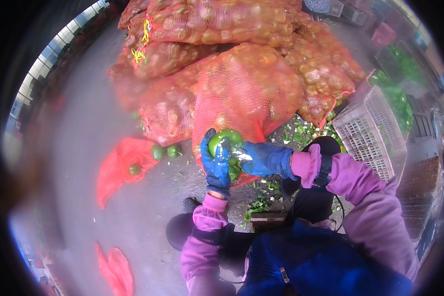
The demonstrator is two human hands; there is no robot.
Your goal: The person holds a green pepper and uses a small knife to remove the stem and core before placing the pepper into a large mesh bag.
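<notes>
Forearms (352,177) converge, left rising steeply, right slanting in from right. Left hand (215,165) grips one green bell pepper (225,139) in front of bulging red mesh sack (246,84); right hand (264,159) close against it, grip unclear. Three loose peppers (173,151) lie left, by red netting (114,170). Held pepper's direction, long axis indiscernible.

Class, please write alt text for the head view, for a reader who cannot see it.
A blue-gloved left hand holds a green pepper, with the blue-gloved right hand close beside it. Beyond them, full red mesh sacks lie piled up; a pale plastic crate is on the right, and green scraps litter the floor.
</notes>
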